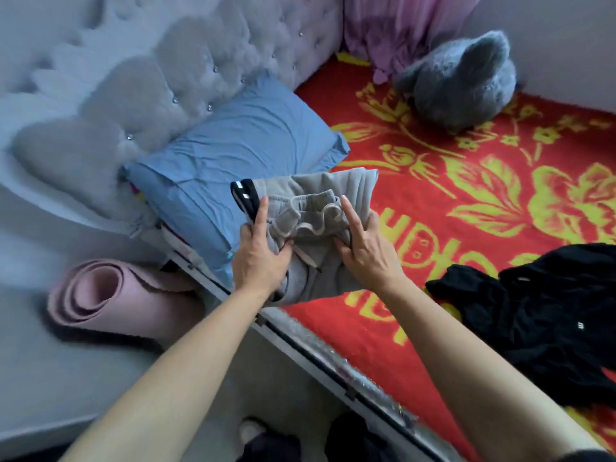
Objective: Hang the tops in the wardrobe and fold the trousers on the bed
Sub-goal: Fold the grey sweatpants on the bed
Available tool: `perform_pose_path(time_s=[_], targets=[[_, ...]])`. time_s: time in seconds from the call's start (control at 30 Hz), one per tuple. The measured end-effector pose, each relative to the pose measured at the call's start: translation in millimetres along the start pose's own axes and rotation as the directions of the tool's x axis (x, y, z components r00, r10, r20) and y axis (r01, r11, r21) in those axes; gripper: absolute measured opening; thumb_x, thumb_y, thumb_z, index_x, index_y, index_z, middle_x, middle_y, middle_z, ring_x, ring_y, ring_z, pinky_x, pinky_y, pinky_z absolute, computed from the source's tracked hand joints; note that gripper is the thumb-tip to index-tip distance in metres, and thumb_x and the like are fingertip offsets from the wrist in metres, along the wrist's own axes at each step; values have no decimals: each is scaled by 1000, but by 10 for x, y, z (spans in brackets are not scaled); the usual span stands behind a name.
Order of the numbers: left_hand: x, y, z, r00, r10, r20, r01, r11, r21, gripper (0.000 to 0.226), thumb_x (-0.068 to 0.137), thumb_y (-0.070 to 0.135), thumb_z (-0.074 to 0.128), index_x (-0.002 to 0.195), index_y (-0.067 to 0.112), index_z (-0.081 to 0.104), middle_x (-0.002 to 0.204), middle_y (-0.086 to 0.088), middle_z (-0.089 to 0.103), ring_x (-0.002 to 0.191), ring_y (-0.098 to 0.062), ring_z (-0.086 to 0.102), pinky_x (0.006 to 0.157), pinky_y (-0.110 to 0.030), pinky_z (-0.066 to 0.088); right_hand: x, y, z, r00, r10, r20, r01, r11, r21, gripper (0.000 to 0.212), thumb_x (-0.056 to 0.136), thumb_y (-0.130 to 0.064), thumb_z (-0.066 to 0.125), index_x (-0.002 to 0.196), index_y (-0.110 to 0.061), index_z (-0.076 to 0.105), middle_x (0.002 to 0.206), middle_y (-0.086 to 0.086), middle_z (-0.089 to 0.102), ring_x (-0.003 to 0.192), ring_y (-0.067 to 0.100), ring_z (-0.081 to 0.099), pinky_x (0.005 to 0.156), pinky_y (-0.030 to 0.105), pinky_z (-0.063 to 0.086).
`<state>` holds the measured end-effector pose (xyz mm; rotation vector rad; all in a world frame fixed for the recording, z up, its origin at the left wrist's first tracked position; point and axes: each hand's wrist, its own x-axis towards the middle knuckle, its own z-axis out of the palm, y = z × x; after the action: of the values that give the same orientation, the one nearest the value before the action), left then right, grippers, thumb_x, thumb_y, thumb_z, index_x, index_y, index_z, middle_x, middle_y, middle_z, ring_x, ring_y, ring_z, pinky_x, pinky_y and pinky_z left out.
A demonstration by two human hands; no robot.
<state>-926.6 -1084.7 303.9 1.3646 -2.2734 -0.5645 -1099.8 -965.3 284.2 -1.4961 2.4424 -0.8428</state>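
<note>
1. the folded grey trousers (313, 208) sit at the near edge of the bed (500, 211), just beside a blue pillow (240, 145).
2. the left hand (260, 258) grips their left side, its thumb curled into the cloth and one of its fingers (261, 211) laid straight.
3. the right hand (366, 251) grips the right side the same way.
4. a black striped piece (245, 191) shows under the left edge.
5. a black garment (550, 321) lies crumpled on the bed, well apart.

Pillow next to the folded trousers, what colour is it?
Plain light blue pillow, clearest in the head view.
</note>
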Motion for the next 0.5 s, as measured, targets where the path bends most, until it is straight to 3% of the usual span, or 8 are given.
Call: perform_pose_path(time_s=[0.17, 0.27, 0.37, 0.5], targets=[[-170, -87, -1060, 975, 21, -221, -11, 999, 50, 93, 82, 45, 71, 153, 47, 11, 119, -10, 53, 95, -36, 61, 69, -41, 51, 34, -926, -230, 977, -188, -96, 194, 980, 51, 84, 96, -38, 59, 153, -49, -2, 128, 20, 40, 75, 45, 60, 58, 42, 50], [-459, -236, -1715, 935, 40, -352, -22, 998, 55, 93, 80, 39, 74, 154, 42, 18, 124, -11, 53, 100, -37, 61, 72, -45, 55, -103, -1547, -297, 942, -297, -154, 311, 947, 78, 87, 95, -41, 56, 151, -55, -9, 124, 17, 39, 73, 43, 59, 59, 38, 47], [-976, -530, -2364, 887, 20, -462, 6, 998, 56, 92, 79, 38, 74, 153, 42, 20, 121, -8, 51, 94, -35, 62, 69, -42, 53, -442, -2238, -278, 893, -402, -202, 426, 900, 94, 88, 92, -39, 56, 151, -55, -7, 117, 12, 37, 67, 39, 56, 58, 32, 37], [-1996, -1051, -3151, 815, 9, -579, 51, 995, 87, 91, 80, 41, 74, 152, 46, 18, 122, -3, 49, 90, -32, 63, 67, -36, 49, -1234, -3176, -127, 819, -528, -226, 560, 822, 106, 85, 93, -40, 55, 152, -54, -5, 117, 10, 35, 66, 38, 55, 54, 36, 42]])
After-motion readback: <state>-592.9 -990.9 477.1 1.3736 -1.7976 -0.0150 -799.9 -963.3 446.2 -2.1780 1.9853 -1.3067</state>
